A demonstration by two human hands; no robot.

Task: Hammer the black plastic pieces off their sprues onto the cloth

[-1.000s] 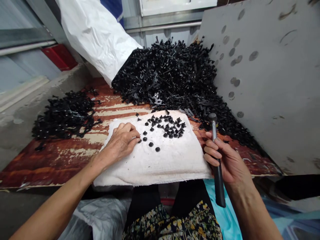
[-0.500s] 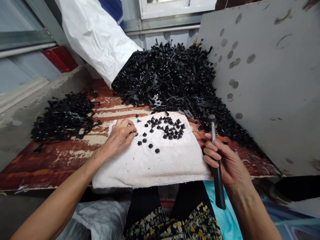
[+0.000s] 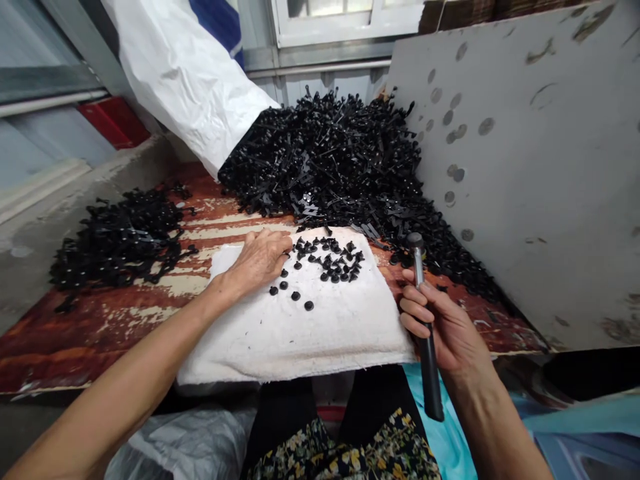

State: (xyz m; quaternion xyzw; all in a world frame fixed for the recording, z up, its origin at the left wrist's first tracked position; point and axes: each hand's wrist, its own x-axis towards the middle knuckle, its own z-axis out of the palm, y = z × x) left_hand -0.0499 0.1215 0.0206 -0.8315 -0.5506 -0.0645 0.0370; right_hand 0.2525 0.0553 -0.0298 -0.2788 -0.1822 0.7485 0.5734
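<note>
Across the middle of the frame, a folded white towel (image 3: pixel 295 333) lies on a wooden board with peeling rust-red paint (image 3: pixel 100 340). Small black plastic studs (image 3: pixel 327 267) sit on its upper half, most in a loose cluster and a few apart toward the front. The left hand (image 3: pixel 257 261) rests on the towel, palm down and loosely open, holding nothing that shows, its fingertips just beside the studs. To the right of the towel, the right hand (image 3: pixel 447 327) is clenched around the black grip of a short steel-shafted tool (image 3: pixel 427 347), held upright with the steel end up; its head is too foreshortened to name it more closely. Behind the towel rises a large heap of black plastic parts (image 3: pixel 325 160), with the mouth of a white woven sack (image 3: pixel 185 73) against it at upper left. A smaller heap (image 3: pixel 120 240) lies on the left of the board. A dented grey panel (image 3: pixel 505 167) stands at right, and a floral skirt (image 3: pixel 345 453) shows at the bottom.
</note>
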